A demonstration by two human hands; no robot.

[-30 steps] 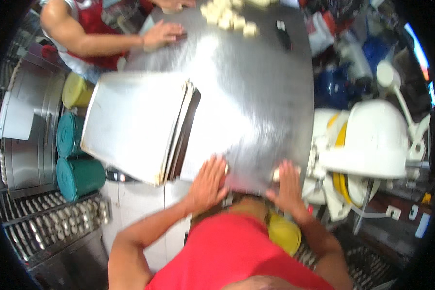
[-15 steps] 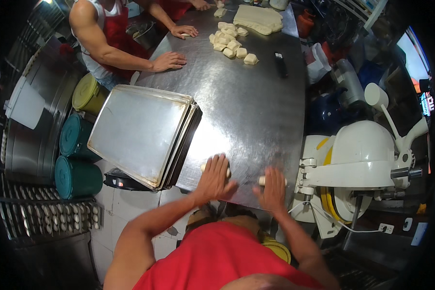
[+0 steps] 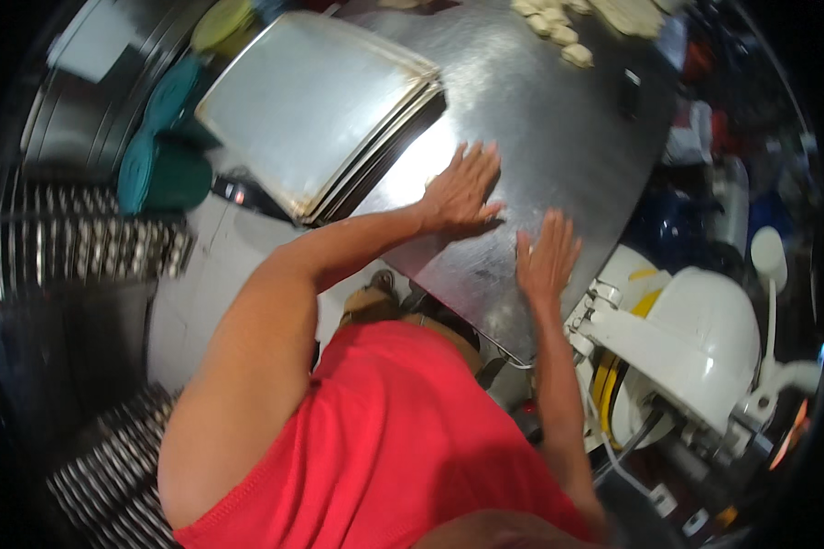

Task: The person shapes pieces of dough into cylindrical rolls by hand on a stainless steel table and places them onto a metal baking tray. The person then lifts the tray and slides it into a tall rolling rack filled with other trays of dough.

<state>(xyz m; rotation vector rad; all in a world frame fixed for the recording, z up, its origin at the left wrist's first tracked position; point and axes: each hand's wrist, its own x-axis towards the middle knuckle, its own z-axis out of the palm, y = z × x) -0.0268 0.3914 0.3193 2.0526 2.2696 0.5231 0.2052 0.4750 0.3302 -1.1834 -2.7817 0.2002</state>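
Both hands rest palm down on the steel table point(image 3: 558, 146). My left hand point(image 3: 462, 188) has its fingers stretched out beside a stack of metal trays point(image 3: 311, 119). My right hand point(image 3: 547, 256) is flat lower down toward the table's right part, fingers extended, near the white machine point(image 3: 696, 348). Whatever lies under either palm is hidden. Pieces of pale dough point(image 3: 549, 23) lie at the table's far end, with a larger dough slab point(image 3: 627, 13) beside them and a dark object point(image 3: 629, 91) closer.
Teal lidded buckets point(image 3: 160, 178) and a yellow lid point(image 3: 220, 23) stand left, above racks of trays point(image 3: 73, 247). Pale floor tiles point(image 3: 211, 302) show below the stack. Blue containers point(image 3: 677, 220) and a grey cylinder point(image 3: 731, 201) crowd the right side.
The view has swung, moving the table up and right in the picture. Both hands appear higher. Small dough rolls seen under them half a second ago are hidden now; the other worker is mostly out of view.
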